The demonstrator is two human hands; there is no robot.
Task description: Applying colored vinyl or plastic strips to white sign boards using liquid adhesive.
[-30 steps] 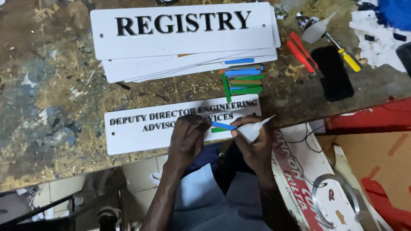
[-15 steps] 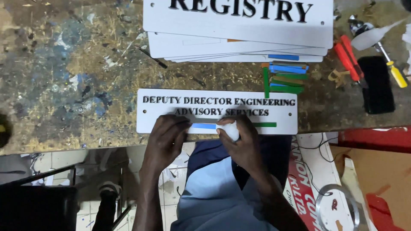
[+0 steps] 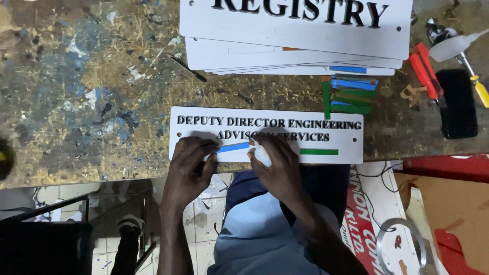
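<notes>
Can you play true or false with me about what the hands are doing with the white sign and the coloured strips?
1. The left hand presses on a blue strip lying on the small white sign. True.
2. The right hand holds a pair of red pliers. False: it holds a small white object at the blue strip's end; the red pliers lie untouched on the bench.
3. A green strip already lies on the small white sign, to the right of the hands. True.
4. The sign is alone on the bench. False: a stack of larger white signs lies beyond it.
5. Spare blue and green strips lie on the workbench. True.
</notes>
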